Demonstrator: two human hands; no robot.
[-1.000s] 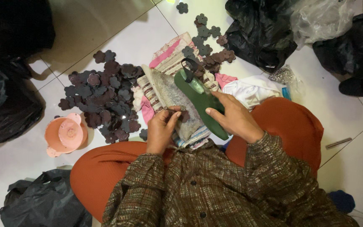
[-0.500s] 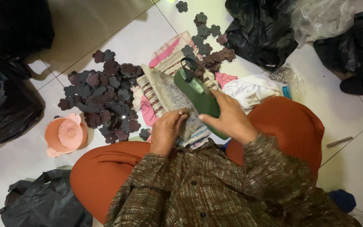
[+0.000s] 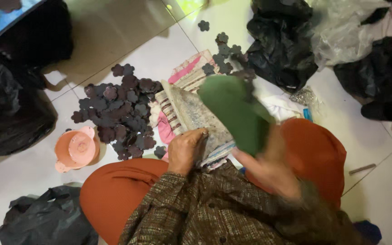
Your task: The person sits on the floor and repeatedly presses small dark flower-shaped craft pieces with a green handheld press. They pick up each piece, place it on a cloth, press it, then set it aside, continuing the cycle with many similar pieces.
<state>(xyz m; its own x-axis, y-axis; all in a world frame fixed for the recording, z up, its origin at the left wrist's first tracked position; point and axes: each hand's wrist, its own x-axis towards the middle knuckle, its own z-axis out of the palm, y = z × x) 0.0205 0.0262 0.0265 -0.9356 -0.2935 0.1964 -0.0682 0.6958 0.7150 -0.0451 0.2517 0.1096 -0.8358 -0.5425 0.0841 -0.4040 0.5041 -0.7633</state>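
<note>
I sit on a tiled floor in orange trousers and a brown patterned sleeve. My left hand point(image 3: 186, 149) presses down on a worn grey board point(image 3: 200, 115) that lies on striped cloth between my knees; whether a small piece is under the fingers is hidden. My right hand point(image 3: 268, 165), blurred by motion, grips a flat green paddle-like tool point(image 3: 234, 111) raised above the board. A heap of dark flower-shaped pieces point(image 3: 119, 111) lies just left of the board, and a second scatter of flower-shaped pieces point(image 3: 225, 54) lies beyond it.
A small orange plastic bowl with lid point(image 3: 75, 149) stands left of my knee. Black plastic bags sit at the left point(image 3: 10, 118), lower left point(image 3: 46, 220) and upper right point(image 3: 282, 43). A clear plastic bag point(image 3: 345, 27) and white cloth point(image 3: 284, 109) lie on the right.
The green tool, which lay flat along the board, has been lifted and swung up by my right hand. My left hand stays on the board's near end.
</note>
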